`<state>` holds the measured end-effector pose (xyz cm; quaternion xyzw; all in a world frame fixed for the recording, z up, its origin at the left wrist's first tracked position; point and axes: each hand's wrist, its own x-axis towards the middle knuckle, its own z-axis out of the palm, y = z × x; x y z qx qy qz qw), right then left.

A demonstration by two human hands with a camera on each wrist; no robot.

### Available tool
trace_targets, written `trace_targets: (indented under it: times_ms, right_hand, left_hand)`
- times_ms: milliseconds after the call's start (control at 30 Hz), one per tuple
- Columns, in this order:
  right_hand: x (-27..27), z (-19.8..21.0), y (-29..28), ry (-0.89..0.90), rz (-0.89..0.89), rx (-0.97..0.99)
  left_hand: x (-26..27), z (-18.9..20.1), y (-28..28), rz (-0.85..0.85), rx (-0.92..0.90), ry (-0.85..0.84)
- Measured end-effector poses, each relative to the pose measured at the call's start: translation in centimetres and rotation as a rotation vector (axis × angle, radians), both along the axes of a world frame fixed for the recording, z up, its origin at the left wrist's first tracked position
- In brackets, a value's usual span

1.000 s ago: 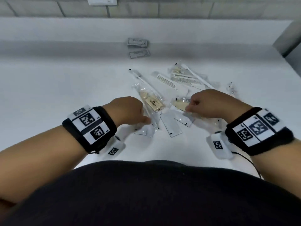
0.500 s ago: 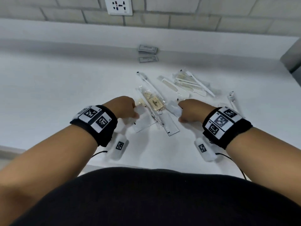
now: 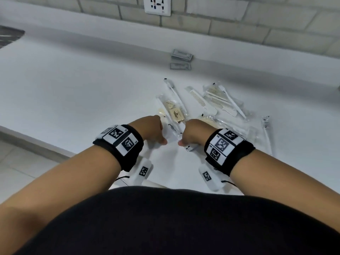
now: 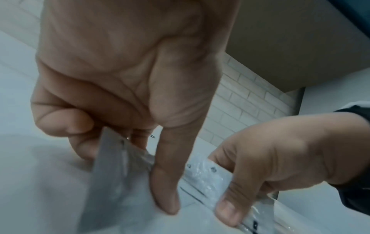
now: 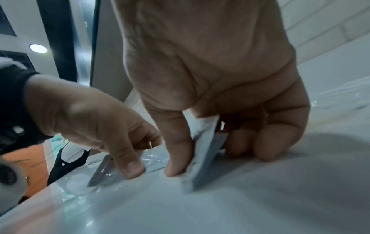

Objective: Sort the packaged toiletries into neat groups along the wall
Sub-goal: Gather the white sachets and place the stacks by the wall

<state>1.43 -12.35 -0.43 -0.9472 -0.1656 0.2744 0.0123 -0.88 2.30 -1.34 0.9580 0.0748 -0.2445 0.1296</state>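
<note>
White table [image 3: 73, 85] runs under a brick wall [image 3: 239, 24]; only one small stack of dark sachets [image 3: 181, 55] sits there. Your left hand [image 3: 150, 129] and right hand [image 3: 195, 133] each pinch flat white packets from the unsorted pile [image 3: 211, 105], so most sorting remains.

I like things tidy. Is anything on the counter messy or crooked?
Yes. The combs, toothbrushes and soaps lie criss-crossed in one jumbled pile, not in groups. Only the grey sachets sit by the wall, and one has slipped off that stack.
</note>
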Motion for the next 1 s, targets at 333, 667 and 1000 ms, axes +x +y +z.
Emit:
trace_targets:
  times_ms: [333,667,1000]
  right_hand:
    - [4.2,2.2,-1.5,-0.031,0.18,0.23]
    - [5.5,-0.2,-5.5,-0.042,0.196,0.105]
    - [4.1,-0.5,-11.2,0.142,-0.339,0.682]
  left_hand:
    - [-0.5,1.3,1.9,0.261,-0.222,-0.057]
    - [3.0,1.6,-0.8,0.087,-0.007,-0.319]
    - [5.6,-0.3,-5.8,0.04,0.149,-0.174]
